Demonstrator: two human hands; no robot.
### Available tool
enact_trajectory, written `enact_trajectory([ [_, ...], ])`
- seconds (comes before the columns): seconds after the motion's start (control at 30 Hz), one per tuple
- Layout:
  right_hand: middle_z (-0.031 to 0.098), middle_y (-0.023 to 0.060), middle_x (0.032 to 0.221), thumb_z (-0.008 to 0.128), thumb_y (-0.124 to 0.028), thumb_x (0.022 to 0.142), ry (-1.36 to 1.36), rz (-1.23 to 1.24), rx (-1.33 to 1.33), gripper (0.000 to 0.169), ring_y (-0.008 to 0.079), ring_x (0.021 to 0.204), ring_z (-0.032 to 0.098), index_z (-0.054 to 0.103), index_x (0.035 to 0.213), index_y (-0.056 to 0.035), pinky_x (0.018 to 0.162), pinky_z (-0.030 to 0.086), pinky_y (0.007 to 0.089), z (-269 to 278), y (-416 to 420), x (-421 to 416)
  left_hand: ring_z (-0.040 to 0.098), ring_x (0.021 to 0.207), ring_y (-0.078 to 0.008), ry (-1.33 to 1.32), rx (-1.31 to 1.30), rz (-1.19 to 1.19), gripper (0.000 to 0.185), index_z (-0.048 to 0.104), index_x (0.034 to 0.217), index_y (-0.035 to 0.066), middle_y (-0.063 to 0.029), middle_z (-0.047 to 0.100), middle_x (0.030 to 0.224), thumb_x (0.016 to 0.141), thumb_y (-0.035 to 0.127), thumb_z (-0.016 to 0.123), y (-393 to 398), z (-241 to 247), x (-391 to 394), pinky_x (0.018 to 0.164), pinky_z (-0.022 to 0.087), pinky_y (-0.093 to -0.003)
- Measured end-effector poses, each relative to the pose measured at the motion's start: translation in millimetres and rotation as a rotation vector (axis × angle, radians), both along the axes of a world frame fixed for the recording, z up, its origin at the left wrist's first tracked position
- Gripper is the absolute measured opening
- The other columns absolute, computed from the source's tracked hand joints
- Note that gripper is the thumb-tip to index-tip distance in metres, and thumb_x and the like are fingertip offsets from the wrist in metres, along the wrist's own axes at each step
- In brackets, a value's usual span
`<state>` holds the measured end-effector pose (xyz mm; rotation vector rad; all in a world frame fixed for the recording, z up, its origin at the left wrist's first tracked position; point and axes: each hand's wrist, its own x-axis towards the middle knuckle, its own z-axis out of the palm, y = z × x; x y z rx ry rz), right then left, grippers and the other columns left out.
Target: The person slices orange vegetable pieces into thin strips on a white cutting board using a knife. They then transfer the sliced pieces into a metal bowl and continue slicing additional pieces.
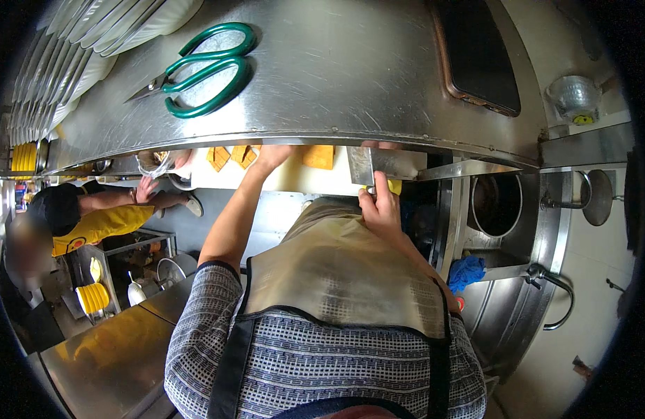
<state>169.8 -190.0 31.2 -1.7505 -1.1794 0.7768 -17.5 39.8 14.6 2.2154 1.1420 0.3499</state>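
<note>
My right hand point(383, 205) grips the handle of a cleaver point(360, 166), whose broad metal blade is over the right part of a white cutting board point(280, 180). My left hand point(272, 155) reaches onto the board, its fingertips hidden under the steel shelf edge. Just left of it are cut orange-brown pieces point(243, 156), perhaps fried tofu, and a further group of pieces point(217, 158). Between my hands lies an orange-brown block point(318, 157), partly covered by the shelf edge.
Above the board, a steel shelf point(322, 73) carries green-handled scissors point(210, 68), a phone point(477, 52) and stacked white plates point(65, 68). A co-worker in a yellow top point(107, 222) stands at left near a plastic-covered bowl point(155, 162). At right are a pot point(495, 204) and a tap point(561, 293).
</note>
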Motion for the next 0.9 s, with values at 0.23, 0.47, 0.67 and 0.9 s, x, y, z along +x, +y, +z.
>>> enact_trajectory([
  [0.23, 0.061, 0.0254, 0.075, 0.057, -0.013, 0.086, -0.126, -0.085, 0.116, 0.035, 0.0448, 0.068, 0.060, 0.046, 0.117, -0.0003, 0.059, 0.046, 0.0486, 8, 15, -41, 0.062, 0.098, -0.0275, -0.299, -0.109, -0.079, 0.032, 0.061, 0.115, 0.000, -0.0168, 0.066, 0.107, 0.089, 0.020, 0.065, -12, -12, 1, 0.086, 0.049, -0.0370],
  [0.47, 0.062, 0.0279, 0.082, 0.054, -0.018, 0.088, -0.169, -0.139, -0.154, 0.033, 0.0489, 0.078, 0.058, 0.043, 0.117, -0.0059, 0.066, 0.045, 0.0562, 19, 29, -86, 0.065, 0.078, -0.0175, -0.333, -0.083, -0.138, 0.027, 0.063, 0.105, -0.004, -0.0124, 0.068, 0.089, 0.086, 0.014, 0.070, 2, -41, 10, 0.068, 0.053, -0.0306],
  [0.67, 0.062, 0.0267, 0.079, 0.053, -0.017, 0.088, -0.215, -0.237, -0.248, 0.030, 0.0486, 0.075, 0.058, 0.043, 0.114, -0.0046, 0.065, 0.044, 0.0569, 20, 44, -121, 0.064, 0.072, -0.0151, -0.369, -0.066, -0.186, 0.024, 0.065, 0.103, -0.002, -0.0103, 0.069, 0.084, 0.086, 0.014, 0.070, 10, -50, 15, 0.067, 0.052, -0.0289],
  [0.9, 0.063, 0.0264, 0.080, 0.053, -0.016, 0.088, -0.304, -0.323, -0.205, 0.032, 0.0469, 0.074, 0.060, 0.043, 0.116, -0.0039, 0.064, 0.046, 0.0554, 16, 45, -145, 0.061, 0.070, -0.0112, -0.339, -0.069, -0.223, 0.022, 0.066, 0.106, -0.001, -0.0065, 0.066, 0.077, 0.087, 0.011, 0.067, 13, -58, 14, 0.066, 0.051, -0.0276],
])
